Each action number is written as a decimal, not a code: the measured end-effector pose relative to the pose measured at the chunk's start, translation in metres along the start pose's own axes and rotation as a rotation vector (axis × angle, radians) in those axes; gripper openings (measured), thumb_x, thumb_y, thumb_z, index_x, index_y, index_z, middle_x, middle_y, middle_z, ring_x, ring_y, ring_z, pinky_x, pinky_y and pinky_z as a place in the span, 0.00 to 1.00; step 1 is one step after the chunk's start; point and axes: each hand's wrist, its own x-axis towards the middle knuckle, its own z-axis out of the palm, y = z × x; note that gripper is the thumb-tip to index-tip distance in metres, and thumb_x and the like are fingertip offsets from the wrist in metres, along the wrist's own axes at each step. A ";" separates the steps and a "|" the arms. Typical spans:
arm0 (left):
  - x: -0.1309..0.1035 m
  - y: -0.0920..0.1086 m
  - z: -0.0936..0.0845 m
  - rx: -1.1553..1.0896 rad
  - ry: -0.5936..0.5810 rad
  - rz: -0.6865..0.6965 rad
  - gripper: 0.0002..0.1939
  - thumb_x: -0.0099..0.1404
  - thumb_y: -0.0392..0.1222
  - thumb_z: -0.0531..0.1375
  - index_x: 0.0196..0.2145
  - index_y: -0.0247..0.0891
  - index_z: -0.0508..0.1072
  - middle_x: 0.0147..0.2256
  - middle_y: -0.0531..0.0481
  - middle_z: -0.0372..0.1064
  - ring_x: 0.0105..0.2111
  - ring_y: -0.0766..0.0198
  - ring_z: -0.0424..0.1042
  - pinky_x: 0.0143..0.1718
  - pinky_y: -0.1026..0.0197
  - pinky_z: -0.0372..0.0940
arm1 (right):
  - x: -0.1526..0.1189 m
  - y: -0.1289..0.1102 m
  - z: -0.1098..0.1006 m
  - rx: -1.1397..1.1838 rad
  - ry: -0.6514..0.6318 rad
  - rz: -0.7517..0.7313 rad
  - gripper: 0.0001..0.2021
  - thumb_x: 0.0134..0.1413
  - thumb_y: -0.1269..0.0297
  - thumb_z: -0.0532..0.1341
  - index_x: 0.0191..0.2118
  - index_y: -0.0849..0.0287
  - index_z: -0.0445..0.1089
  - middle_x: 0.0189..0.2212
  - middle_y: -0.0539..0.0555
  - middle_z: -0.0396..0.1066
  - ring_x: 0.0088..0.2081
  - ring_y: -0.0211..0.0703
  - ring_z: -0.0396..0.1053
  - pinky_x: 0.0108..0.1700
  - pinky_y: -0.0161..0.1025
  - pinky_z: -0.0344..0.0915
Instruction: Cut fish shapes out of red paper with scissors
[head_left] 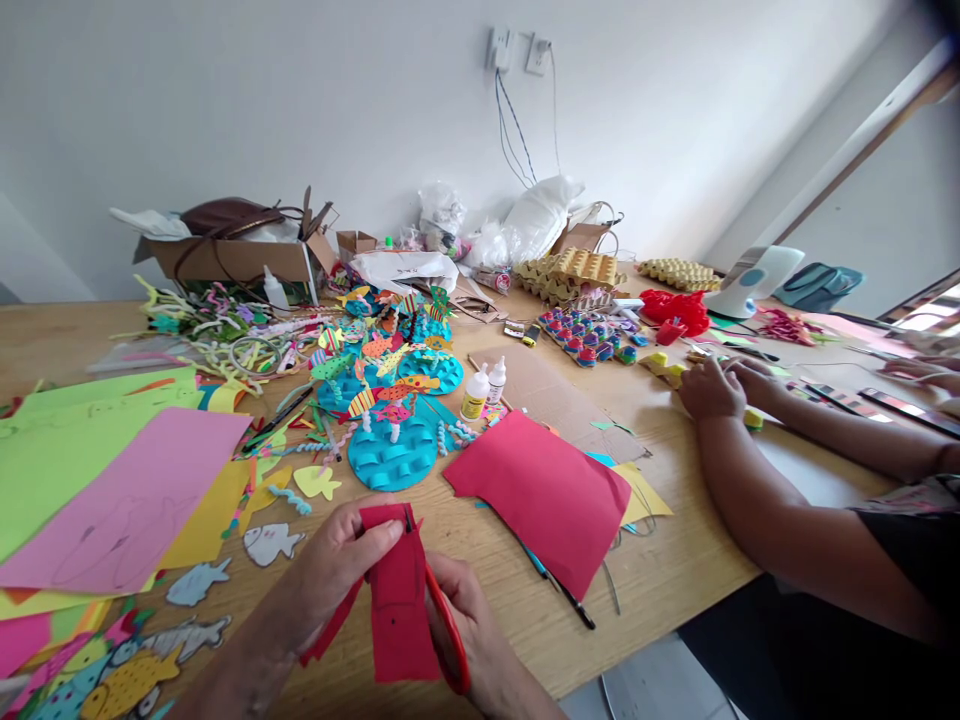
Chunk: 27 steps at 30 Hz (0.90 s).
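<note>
My left hand pinches a piece of red paper near its top, thumb on the front. The paper has dark drawn lines and a small dot, and part of it hangs down on the left. My right hand is closed around red-handled scissors at the paper's right edge; the blades are mostly hidden behind the paper. A larger red sheet lies to the right on the wooden table. Behind my hands stands a round blue base with paper fish above it.
Paper fish cutouts and coloured sheets lie at the left. Two glue bottles stand past the red sheet. Another person's hands work with yellow pieces at the right. Egg cartons and a box sit behind.
</note>
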 end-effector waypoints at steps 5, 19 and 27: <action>0.000 0.006 -0.005 0.026 -0.040 -0.060 0.11 0.51 0.48 0.65 0.25 0.37 0.71 0.20 0.57 0.67 0.22 0.69 0.63 0.24 0.68 0.60 | -0.002 0.001 -0.003 -0.121 -0.011 0.033 0.27 0.51 0.39 0.54 0.20 0.61 0.61 0.11 0.45 0.55 0.13 0.29 0.51 0.14 0.27 0.46; 0.000 0.006 -0.001 0.047 0.011 -0.057 0.10 0.49 0.45 0.65 0.25 0.36 0.72 0.21 0.58 0.68 0.22 0.69 0.63 0.24 0.68 0.60 | -0.001 -0.005 -0.001 -0.170 -0.023 0.008 0.26 0.51 0.39 0.54 0.20 0.61 0.59 0.13 0.45 0.56 0.16 0.30 0.53 0.18 0.28 0.50; -0.002 0.008 0.000 0.019 -0.013 -0.072 0.11 0.49 0.46 0.66 0.26 0.36 0.72 0.21 0.56 0.69 0.21 0.67 0.64 0.24 0.66 0.60 | -0.001 -0.003 -0.002 -0.166 -0.005 0.044 0.27 0.51 0.38 0.53 0.21 0.61 0.60 0.13 0.44 0.55 0.14 0.29 0.53 0.16 0.27 0.49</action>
